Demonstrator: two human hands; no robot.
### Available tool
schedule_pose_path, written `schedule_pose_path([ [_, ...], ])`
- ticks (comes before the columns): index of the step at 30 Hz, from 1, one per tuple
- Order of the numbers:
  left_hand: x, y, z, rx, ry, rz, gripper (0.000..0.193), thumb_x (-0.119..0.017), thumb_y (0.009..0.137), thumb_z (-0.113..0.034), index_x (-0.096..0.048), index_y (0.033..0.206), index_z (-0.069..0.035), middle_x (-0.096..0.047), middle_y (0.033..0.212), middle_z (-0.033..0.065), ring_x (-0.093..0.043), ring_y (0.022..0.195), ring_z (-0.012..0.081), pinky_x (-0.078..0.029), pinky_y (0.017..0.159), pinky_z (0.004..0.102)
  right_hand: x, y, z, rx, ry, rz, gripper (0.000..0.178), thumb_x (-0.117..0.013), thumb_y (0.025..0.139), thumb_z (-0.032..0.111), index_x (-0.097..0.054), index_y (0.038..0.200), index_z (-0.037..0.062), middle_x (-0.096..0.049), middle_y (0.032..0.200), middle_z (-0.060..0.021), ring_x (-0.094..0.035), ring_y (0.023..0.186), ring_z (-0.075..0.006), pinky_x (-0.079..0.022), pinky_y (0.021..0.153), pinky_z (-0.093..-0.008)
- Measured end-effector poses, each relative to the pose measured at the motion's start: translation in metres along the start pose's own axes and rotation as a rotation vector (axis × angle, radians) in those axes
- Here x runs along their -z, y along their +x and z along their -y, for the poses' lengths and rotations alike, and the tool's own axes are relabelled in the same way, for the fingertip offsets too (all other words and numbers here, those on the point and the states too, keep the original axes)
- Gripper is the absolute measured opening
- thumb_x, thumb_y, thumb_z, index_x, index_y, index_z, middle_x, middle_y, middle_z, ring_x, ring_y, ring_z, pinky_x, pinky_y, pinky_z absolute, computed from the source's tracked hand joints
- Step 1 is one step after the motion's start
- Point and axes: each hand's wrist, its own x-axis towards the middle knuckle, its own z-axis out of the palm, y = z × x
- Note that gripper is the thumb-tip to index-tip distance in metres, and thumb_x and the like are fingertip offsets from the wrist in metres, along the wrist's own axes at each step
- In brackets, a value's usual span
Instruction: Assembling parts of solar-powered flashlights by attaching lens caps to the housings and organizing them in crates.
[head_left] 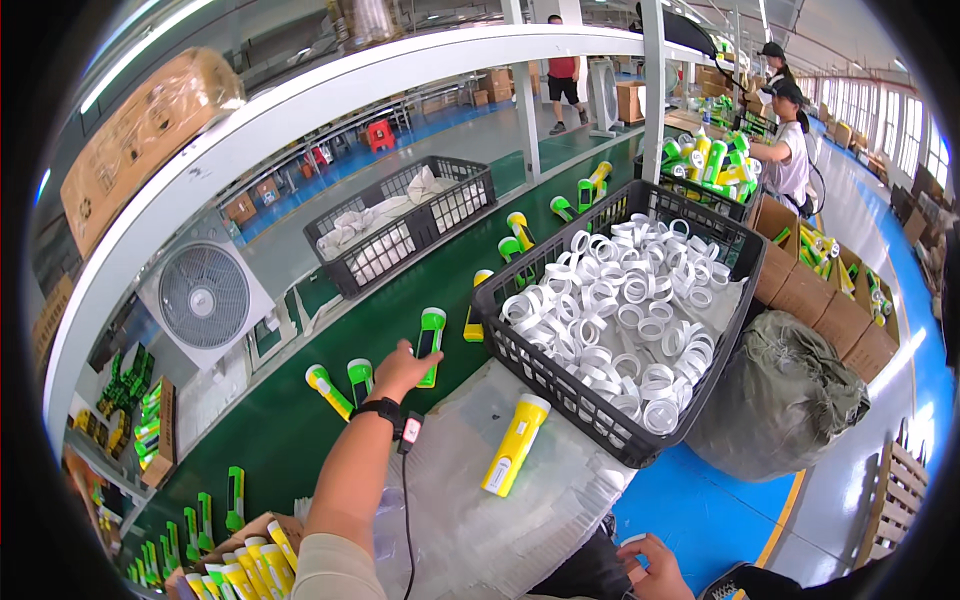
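Note:
My left hand [402, 372] reaches out over the green conveyor belt [280, 440], fingers apart. Its thumb overlaps a green flashlight [431, 340] with a dark panel; I cannot tell whether it touches. Just left of that hand lie another green flashlight [360, 378] and a yellow one with a green head [328, 390]. A yellow flashlight [516, 445] with a white ring at its head rests on the plastic-covered work surface [450, 470]. Low in the view, my right hand [655, 572] is closed on a small white ring [633, 541], partly hidden by the fingers.
A black crate [640, 455] full of white rings stands to the right. Another black crate [350, 285] sits beyond the belt. Below left is a box of yellow flashlights [250, 570]. A tied sack [790, 400] stands on the floor; a person [790, 155] works farther down the line.

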Motion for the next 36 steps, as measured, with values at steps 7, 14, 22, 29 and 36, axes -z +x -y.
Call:
schedule_pose_path([
  [7,-0.007,-0.007,0.026,0.11,-0.673,0.362,0.061,-0.059,0.076,-0.048,-0.051,0.11,0.002,-0.062,0.088,0.0158,-0.062,0.076,0.0284,-0.05,0.067,0.0434,0.012,0.022,-0.009,0.116,-0.106,0.01,0.021,-0.05,0.079,0.006,-0.059,0.097,0.0011,-0.06,0.093,-0.0167,-0.058,0.089,-0.0318,-0.047,0.078,-0.0358],
  [14,0.049,-0.114,0.03,-0.215,-1.802,0.738,0.065,-0.042,0.078,-0.048,-0.046,0.121,0.001,-0.05,0.067,0.0073,-0.048,0.048,0.0193,-0.043,0.044,0.0349,0.0,0.044,-0.021,0.24,-0.013,0.057,0.017,-0.052,0.082,0.003,-0.058,0.098,0.0013,-0.059,0.091,-0.017,-0.059,0.084,-0.0317,-0.047,0.072,-0.0356],
  [22,0.061,-0.153,0.017,-0.054,-1.215,0.089,0.044,-0.055,0.083,-0.025,-0.044,0.118,-0.002,-0.056,0.078,0.0093,-0.056,0.062,0.0208,-0.047,0.051,0.037,-0.004,0.058,-0.018,0.203,-0.065,0.192,0.017,-0.055,0.083,0.006,-0.059,0.098,0.0017,-0.06,0.093,-0.0173,-0.058,0.085,-0.0344,-0.047,0.074,-0.0381],
  [29,0.025,-0.125,0.002,-0.271,0.113,-0.608,0.054,-0.071,0.069,-0.02,-0.047,0.116,-0.005,-0.051,0.098,0.0142,-0.053,0.088,0.0333,-0.048,0.072,0.0439,0.008,0.048,-0.028,0.199,-0.08,0.14,0.017,-0.055,0.082,0.006,-0.061,0.098,0.0032,-0.061,0.092,-0.016,-0.059,0.076,-0.0299,-0.047,0.067,-0.0356],
  [36,0.012,-0.107,0.001,-0.565,0.493,-0.719,0.049,-0.073,0.063,-0.011,-0.053,0.108,-0.009,-0.048,0.096,0.0117,-0.049,0.089,0.0297,-0.041,0.074,0.0394,0.016,0.041,-0.03,0.17,-0.147,0.087,0.021,-0.055,0.078,0.004,-0.06,0.098,0.0026,-0.061,0.091,-0.0166,-0.058,0.073,-0.0293,-0.047,0.065,-0.0347],
])
